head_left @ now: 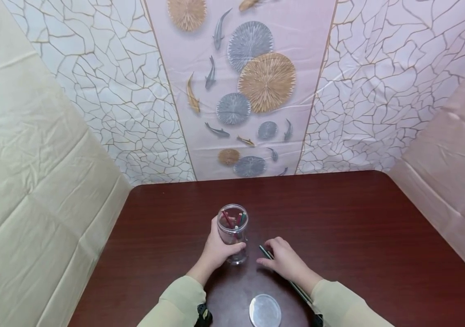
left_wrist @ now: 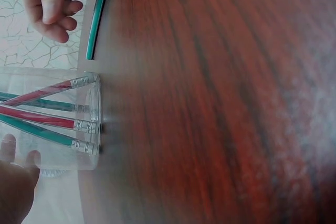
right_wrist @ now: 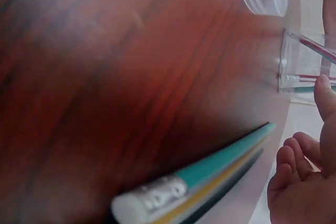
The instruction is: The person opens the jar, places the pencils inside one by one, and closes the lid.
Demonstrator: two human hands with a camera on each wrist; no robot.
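My left hand [head_left: 217, 250] grips a clear jar [head_left: 238, 256], thumb across its near side. Inside the jar lean several red and green pencils, among them a red pencil [left_wrist: 42, 118] and a green pencil [left_wrist: 39, 130], their eraser ends at the bottom. To the right, my right hand [head_left: 286, 261] hovers over a loose green pencil [right_wrist: 226, 153] lying on the table. Its fingers are loosely bent, with nothing held in them in the left wrist view. A yellow strip and a dark strip run along that pencil's side in the right wrist view.
A round, pale lid [head_left: 265, 310] lies on the dark reddish-brown table [head_left: 167, 254] near the front, between the forearms. Patterned cloth [head_left: 252, 136] hangs behind the table, and plain cloth hangs at both sides.
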